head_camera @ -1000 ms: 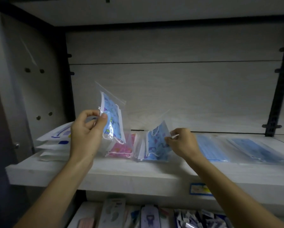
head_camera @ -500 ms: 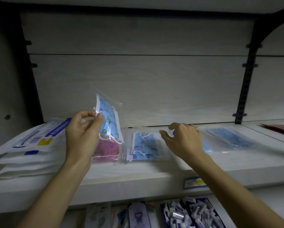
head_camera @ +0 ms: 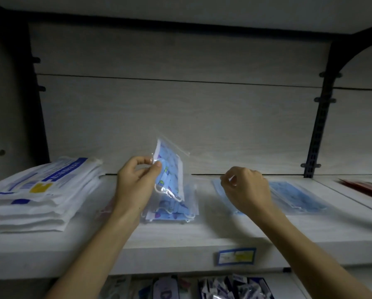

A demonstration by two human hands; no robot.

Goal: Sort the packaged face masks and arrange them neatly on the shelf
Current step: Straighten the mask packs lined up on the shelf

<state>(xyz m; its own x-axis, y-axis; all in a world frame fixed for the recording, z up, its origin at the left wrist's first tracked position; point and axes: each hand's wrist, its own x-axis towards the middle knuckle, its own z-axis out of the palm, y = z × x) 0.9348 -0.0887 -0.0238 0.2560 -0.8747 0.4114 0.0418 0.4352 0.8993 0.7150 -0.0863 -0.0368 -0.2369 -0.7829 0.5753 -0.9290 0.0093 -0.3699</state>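
My left hand (head_camera: 135,186) pinches a clear pack with a patterned blue mask (head_camera: 170,169) and holds it upright. Just below it, a small pile of the same patterned blue mask packs (head_camera: 176,210) lies flat on the white shelf (head_camera: 180,236). A pink mask pack (head_camera: 104,209) shows only as a sliver behind my left wrist. My right hand (head_camera: 245,188) is curled over the near corner of a plain blue mask pack (head_camera: 222,197). Its fingertips appear to pinch the pack's clear edge.
A stack of white flat packages (head_camera: 40,190) fills the shelf's left end. Another plain blue mask pack (head_camera: 299,197) lies right of my right hand, with red packs (head_camera: 366,188) at the far right. A black bracket rail (head_camera: 316,137) stands behind. Small goods (head_camera: 223,285) fill the lower shelf.
My right hand left the patterned blue pile and moved right to the plain blue pack. My left hand carried its pack right, over the patterned pile. The view has shifted.
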